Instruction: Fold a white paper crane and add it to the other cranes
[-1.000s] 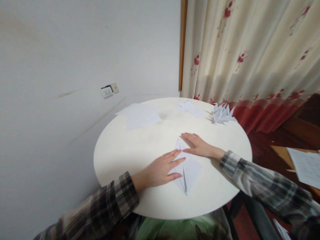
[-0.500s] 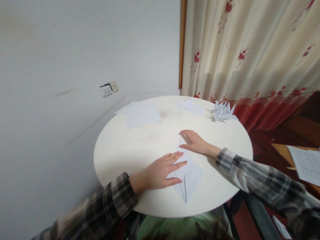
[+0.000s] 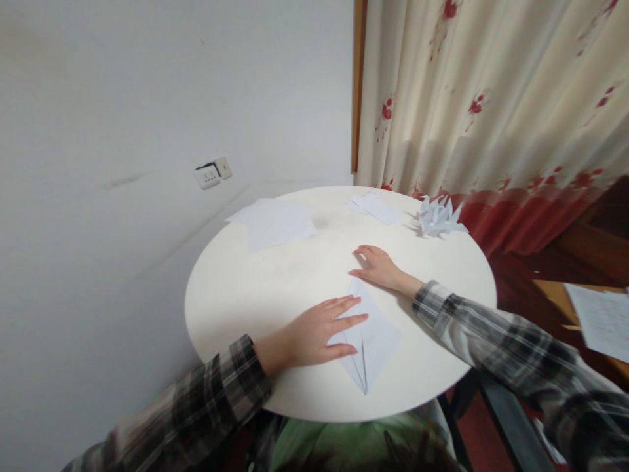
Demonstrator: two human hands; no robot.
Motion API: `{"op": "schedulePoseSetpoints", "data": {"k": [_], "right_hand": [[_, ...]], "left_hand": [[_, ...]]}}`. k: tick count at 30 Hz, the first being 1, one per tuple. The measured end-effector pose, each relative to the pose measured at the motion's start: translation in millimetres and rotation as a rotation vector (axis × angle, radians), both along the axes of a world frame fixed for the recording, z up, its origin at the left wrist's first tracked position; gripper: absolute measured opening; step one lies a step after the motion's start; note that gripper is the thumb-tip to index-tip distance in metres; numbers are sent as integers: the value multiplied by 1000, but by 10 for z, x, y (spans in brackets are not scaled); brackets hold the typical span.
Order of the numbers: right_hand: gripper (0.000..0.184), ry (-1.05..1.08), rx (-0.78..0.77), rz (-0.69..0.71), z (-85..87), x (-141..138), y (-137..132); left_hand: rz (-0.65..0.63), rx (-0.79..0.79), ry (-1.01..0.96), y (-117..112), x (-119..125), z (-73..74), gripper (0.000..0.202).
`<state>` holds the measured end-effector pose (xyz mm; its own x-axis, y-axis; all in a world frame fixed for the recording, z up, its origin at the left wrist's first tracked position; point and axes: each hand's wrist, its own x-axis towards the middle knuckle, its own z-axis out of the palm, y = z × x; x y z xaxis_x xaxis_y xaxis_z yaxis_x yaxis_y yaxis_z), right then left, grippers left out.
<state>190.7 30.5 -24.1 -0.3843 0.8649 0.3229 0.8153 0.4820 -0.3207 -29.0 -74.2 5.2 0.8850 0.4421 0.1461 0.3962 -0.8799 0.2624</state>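
Observation:
A white paper folded into a kite-like diamond (image 3: 369, 337) lies on the round white table (image 3: 230, 295), its long point toward me. My left hand (image 3: 314, 331) lies flat on the paper's left half, fingers stretched out. Just past the paper's far tip rests my right hand (image 3: 377, 265), palm down on the table with fingers loosely extended and nothing in them. Both arms wear plaid sleeves.
Loose white sheets (image 3: 275, 223) lie at the table's far left and more (image 3: 376, 208) at the far middle. Several finished folded paper figures (image 3: 439, 218) sit at the far right edge. A wall with a socket (image 3: 213, 174) is left, a curtain (image 3: 491, 111) behind, and printed paper (image 3: 602, 321) lies at right.
My right hand has slid away from me along the paper's upper right edge and now rests beyond its far tip. The left hand has stayed flat on the paper.

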Motion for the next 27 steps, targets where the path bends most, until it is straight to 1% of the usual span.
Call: {"op": "schedulePoseSetpoints", "data": {"k": [2, 4, 5, 6, 10, 13, 19, 24, 27], "right_hand": [[57, -1, -3, -6, 8, -6, -33], [57, 0, -7, -12, 21, -14, -73], [57, 1, -7, -15, 26, -18, -91], [57, 4, -6, -18, 30, -22, -107], [58, 15, 8, -11, 22, -19, -122], [58, 25, 17, 4, 2, -3, -92], [61, 27, 15, 6, -6, 9, -59], [61, 11, 13, 4, 12, 28, -60], [62, 9, 14, 3, 10, 52, -43]], "left_hand": [[21, -7, -38, 43, 21, 2, 45], [81, -8, -71, 104, 51, 6, 40], [123, 3, -75, 137, 64, 7, 40], [134, 27, -59, 168, 73, 5, 43], [114, 79, 70, 234, 60, -23, 54], [136, 99, 102, 221, 26, -45, 57], [159, 159, 101, 180, 13, -29, 55], [124, 236, 60, 148, -10, -23, 48], [103, 281, 32, 132, -46, -37, 47]]}}
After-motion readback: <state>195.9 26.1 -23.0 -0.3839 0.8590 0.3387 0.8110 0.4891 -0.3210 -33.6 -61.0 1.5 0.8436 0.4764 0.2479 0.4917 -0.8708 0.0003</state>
